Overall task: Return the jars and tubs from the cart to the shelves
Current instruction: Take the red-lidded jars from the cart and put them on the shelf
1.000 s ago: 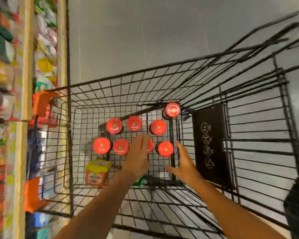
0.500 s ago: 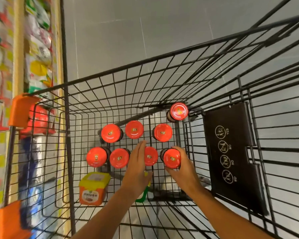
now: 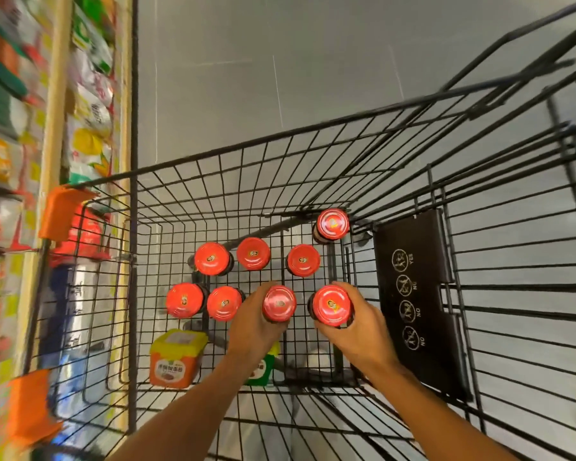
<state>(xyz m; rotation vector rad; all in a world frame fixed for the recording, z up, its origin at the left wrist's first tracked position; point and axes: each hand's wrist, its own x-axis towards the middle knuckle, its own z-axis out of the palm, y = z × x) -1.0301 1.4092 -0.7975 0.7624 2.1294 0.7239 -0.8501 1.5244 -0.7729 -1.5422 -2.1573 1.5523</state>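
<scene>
Gripping one red-lidded jar [image 3: 279, 303] each: left hand [image 3: 253, 331], right hand [image 3: 359, 327].

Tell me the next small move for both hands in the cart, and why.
Probably lift both jars straight up: the left hand grips one red-lidded jar, the right hand grips another, and the cart walls rise around them.

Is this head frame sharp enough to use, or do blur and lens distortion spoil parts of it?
Head view: the jar lids and both hands, left hand and right hand, are sharp; the shelves at left are smeared by motion blur, as is the cart rim at upper right; wide-angle distortion bows the cart's wires; light glare on the lids.
</scene>
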